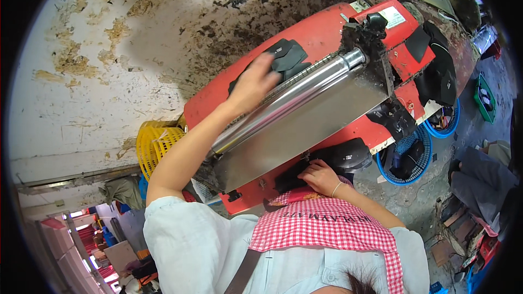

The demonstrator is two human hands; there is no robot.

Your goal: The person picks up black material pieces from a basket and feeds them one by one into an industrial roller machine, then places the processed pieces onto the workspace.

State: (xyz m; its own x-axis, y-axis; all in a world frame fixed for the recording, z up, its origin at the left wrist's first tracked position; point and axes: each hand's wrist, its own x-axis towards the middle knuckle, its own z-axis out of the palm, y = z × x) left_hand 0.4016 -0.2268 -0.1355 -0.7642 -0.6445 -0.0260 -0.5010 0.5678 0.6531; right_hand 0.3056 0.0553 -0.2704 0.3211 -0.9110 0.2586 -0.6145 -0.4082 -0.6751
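A red machine [343,19] with a shiny metal roller [305,84] and a flat metal plate [305,125] stands in front of me. My left hand [253,84] reaches past the roller, over a stack of black cut pieces [289,57] on the red bed; motion blurs its fingers. Close to my body, my right hand [321,177] lies with bent fingers on a black flat piece [348,155] at the machine's near edge. Part of that piece is covered by the hand.
Black pieces [438,71] drape over the machine's right end, and another dark bundle [392,120] lies nearer. Blue baskets [406,177] holding dark items stand on the floor at right. A yellow basket [158,144] is at left, beside a stained white wall [109,76].
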